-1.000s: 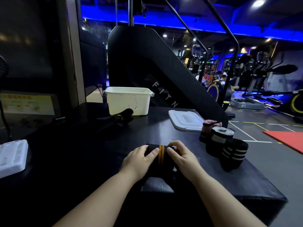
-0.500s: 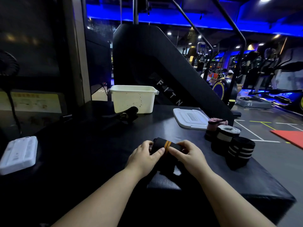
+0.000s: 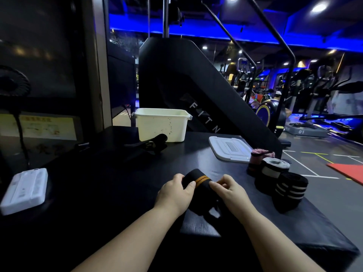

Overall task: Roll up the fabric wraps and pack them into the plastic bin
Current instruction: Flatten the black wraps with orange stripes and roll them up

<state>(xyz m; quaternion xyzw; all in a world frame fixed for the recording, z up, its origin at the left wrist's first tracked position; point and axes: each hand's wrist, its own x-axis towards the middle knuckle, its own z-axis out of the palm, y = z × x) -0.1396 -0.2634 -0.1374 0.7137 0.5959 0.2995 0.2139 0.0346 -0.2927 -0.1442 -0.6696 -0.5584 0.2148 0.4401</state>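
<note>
Left hand (image 3: 174, 193) curls around one end of the orange-striped wrap (image 3: 198, 179), thumb laid across the outer turn. The right hand (image 3: 229, 193) pinches the other end with bent fingertips. This half-made roll sits on the black padded bench (image 3: 110, 183), well in front of the plastic bin (image 3: 162, 124) and a little to its right. Its loose tail (image 3: 206, 211) trails further from the bin, toward the person.

I judge the wrap to be light, soft and springy. The elastic weave will probably try to unwind once pressure comes off the outer layer. The best hold is likely around the roll's girth, with a thumb pinning the free end, not by the flat ends, where the coils could telescope out.

Three finished rolls (image 3: 273, 173) stand upright in a row to the right of the bin, nearer the person. The white lid (image 3: 228, 148) lies just right of the bin. An unrolled black wrap (image 3: 151, 146) lies at the bin's front wall.

Compared with a second ago, the roll has turned. Its orange stripes then ran straight away from the person and now slant nearly crosswise. The right hand has moved from covering the roll to pinching its edge. The bin, lid and finished rolls have not moved.
</note>
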